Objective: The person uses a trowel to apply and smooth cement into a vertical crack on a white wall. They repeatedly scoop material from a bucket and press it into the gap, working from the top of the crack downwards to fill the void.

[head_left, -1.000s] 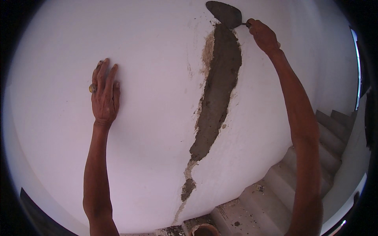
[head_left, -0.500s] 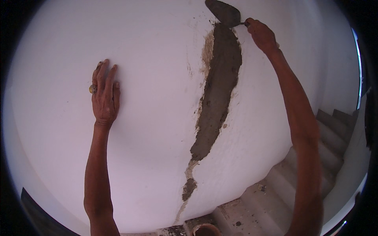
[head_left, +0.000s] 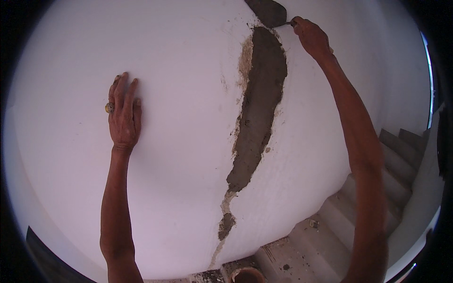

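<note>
A long strip of wet grey mortar (head_left: 262, 99) fills a broken-out crack in the white wall (head_left: 184, 118), wide at the top and narrowing downward. At its upper end is a trowel (head_left: 269, 13) with a dark, mortar-stained blade, partly cut off by the top of the picture. My right hand (head_left: 312, 37) is closed around the trowel's handle. Well to the left of the crack, my left hand (head_left: 124, 115) lies flat against the wall with fingers stretched out and a yellow-stoned ring on one finger. A smaller mortar patch (head_left: 227, 226) sits lower on the crack line.
Concrete stairs (head_left: 330, 217) rise along the wall toward the right, with mortar crumbs and splashes on the lower steps. A round bucket or pot (head_left: 247, 275) stands at the bottom edge, below the crack. Bare scraped plaster (head_left: 245, 59) borders the strip's upper left.
My right hand and the trowel have moved slightly up and left, so more of the blade is outside the picture. My left hand stays in place on the wall.
</note>
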Demonstrator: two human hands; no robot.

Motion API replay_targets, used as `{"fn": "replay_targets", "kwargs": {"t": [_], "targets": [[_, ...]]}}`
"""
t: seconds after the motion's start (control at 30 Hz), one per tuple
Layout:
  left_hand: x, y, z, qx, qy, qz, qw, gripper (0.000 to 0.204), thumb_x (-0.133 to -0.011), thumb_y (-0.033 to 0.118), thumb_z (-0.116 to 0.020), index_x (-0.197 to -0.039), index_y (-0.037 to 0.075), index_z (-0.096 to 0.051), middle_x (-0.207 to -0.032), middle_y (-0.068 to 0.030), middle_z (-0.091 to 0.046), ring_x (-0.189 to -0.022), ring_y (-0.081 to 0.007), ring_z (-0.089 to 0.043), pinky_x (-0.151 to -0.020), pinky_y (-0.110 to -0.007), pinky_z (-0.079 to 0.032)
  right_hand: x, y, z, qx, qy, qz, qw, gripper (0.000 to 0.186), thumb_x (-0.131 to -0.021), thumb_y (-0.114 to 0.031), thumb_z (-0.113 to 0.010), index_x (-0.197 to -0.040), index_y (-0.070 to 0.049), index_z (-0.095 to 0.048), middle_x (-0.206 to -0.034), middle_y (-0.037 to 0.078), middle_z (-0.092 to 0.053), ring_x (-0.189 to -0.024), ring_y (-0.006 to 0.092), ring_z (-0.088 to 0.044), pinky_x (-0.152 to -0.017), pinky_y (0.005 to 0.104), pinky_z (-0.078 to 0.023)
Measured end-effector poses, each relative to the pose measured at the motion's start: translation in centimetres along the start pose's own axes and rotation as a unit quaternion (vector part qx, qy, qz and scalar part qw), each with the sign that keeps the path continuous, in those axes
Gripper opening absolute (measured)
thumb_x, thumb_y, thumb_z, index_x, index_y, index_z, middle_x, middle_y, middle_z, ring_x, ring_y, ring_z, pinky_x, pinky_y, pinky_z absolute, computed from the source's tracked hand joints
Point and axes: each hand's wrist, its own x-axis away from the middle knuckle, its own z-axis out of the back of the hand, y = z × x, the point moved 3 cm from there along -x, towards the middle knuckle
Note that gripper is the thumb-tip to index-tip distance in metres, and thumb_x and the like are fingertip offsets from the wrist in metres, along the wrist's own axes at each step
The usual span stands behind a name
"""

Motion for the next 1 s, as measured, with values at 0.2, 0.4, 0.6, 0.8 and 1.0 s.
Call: {"fn": "replay_targets", "kwargs": {"t": [0.2, 0.4, 0.6, 0.8, 1.0], "targets": [[-0.1, 0.0, -0.1, -0.006, 0.01, -0.008, 1.0, 0.045, -0.098, 0.008, -0.047, -0.142, 0.016, -0.049, -0.155, -0.0066, -0.037, -0.146, -0.0297, -0.031, -0.117, -0.048, -0.033, -0.2, -1.6, -1.0, -0.018, -0.009, 0.012, 1.0, 0.028, -0.096, -0.022, -0.05, -0.121, -0.016, -0.061, -0.108, 0.01, -0.067, -0.101, 0.0301, -0.064, -0.086, 0.042, -0.05], [-0.1, 0.2, 0.0, -0.016, 0.008, -0.014, 1.0, 0.043, -0.098, 0.009, -0.047, -0.141, 0.014, -0.05, -0.153, -0.0078, -0.039, -0.144, -0.0309, -0.033, -0.116, -0.048, -0.035, 0.1, -1.3, -1.2, -0.012, 0.005, 0.033, 0.999, 0.029, -0.095, -0.023, -0.051, -0.121, -0.017, -0.061, -0.109, 0.009, -0.067, -0.1, 0.0306, -0.064, -0.087, 0.0428, -0.05], [-0.1, 0.2, 0.0, -0.004, 0.003, -0.003, 1.0, 0.043, -0.099, 0.009, -0.047, -0.142, 0.015, -0.05, -0.154, -0.0071, -0.038, -0.145, -0.0296, -0.032, -0.117, -0.048, -0.033, 0.4, -2.1, -0.3, -0.047, -0.012, 0.004, 0.999, 0.028, -0.094, -0.018, -0.053, -0.121, -0.014, -0.061, -0.108, 0.01, -0.066, -0.099, 0.0313, -0.064, -0.086, 0.0435, -0.05], [0.0, -0.1, 0.1, -0.013, 0.002, -0.01, 1.0, 0.045, -0.098, 0.007, -0.048, -0.142, 0.014, -0.05, -0.154, -0.0073, -0.038, -0.145, -0.0302, -0.032, -0.117, -0.047, -0.033, 2.0, -1.6, -1.4, -0.064, 0.068, 0.088, 0.992, 0.026, -0.095, -0.022, -0.051, -0.118, -0.017, -0.064, -0.101, 0.012, -0.067, -0.097, 0.0312, -0.066, -0.083, 0.0443, -0.053], [-0.2, 0.2, 0.0, -0.002, 0.006, -0.013, 1.0, 0.047, -0.096, 0.004, -0.049, -0.142, 0.014, -0.049, -0.154, -0.0074, -0.038, -0.145, -0.0309, -0.032, -0.116, -0.047, -0.033, 2.1, 3.6, -1.0, -0.029, 0.057, -0.025, 0.998, 0.028, -0.094, -0.023, -0.051, -0.118, -0.017, -0.063, -0.105, 0.012, -0.067, -0.1, 0.0319, -0.065, -0.085, 0.0444, -0.052]]}}
